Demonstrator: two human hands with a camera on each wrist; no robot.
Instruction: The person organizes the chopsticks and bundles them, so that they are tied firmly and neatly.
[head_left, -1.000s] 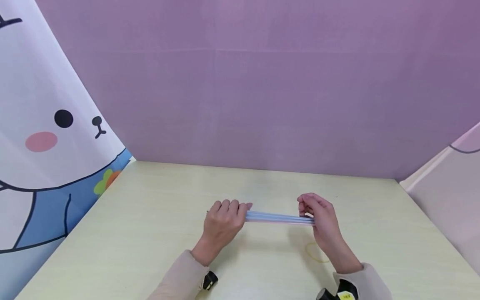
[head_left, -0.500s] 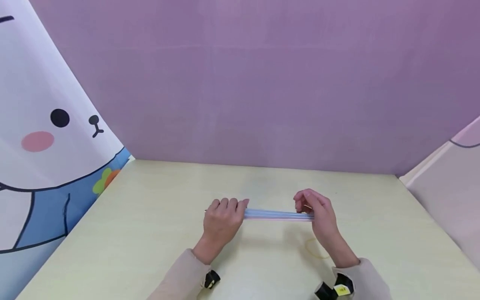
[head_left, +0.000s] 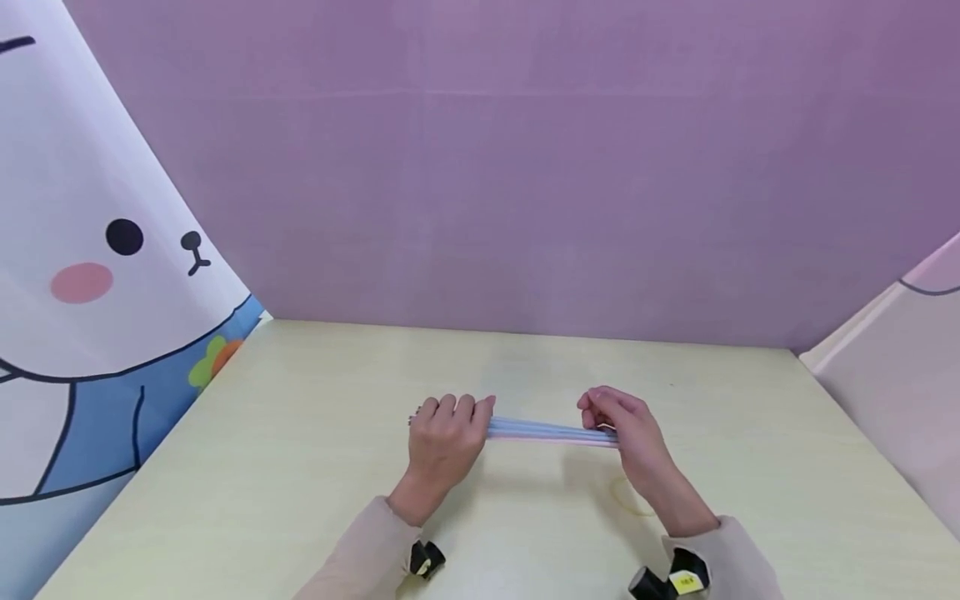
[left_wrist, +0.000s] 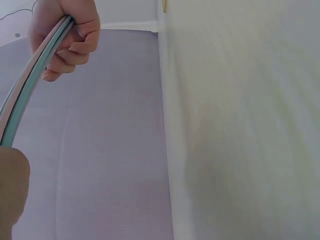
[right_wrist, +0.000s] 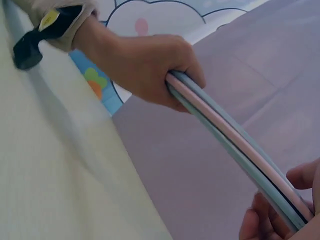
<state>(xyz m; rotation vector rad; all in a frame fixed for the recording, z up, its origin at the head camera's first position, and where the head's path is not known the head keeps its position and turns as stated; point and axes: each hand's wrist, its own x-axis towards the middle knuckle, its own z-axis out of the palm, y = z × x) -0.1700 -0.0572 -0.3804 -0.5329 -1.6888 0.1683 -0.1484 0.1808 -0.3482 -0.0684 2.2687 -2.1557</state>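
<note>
A bundle of long, slim pastel blue and pink chopsticks (head_left: pixel 543 429) is held above the table, stretched between both hands. My left hand (head_left: pixel 447 446) grips the bundle near its left end, fingers wrapped over it, and small dark tips poke out past the knuckles. At the other end my right hand (head_left: pixel 633 442) holds the sticks with curled fingers. In the right wrist view, blue and pink chopsticks (right_wrist: pixel 235 142) lie side by side between the left hand (right_wrist: pixel 150 67) and the right fingers (right_wrist: pixel 300 177). The right palm covers their right ends.
A thin yellow rubber band (head_left: pixel 632 498) lies on the pale wooden table (head_left: pixel 337 383), below the right hand. A purple backdrop (head_left: pixel 525 183) stands behind the table. A cartoon-printed cloth (head_left: pixel 82 333) hangs at the left, a pale one (head_left: pixel 892 400) at the right.
My right hand has shifted slightly left along with the chopsticks' right end. More of the tips show beyond the left hand, which has barely moved. The rubber band lies where it was.
</note>
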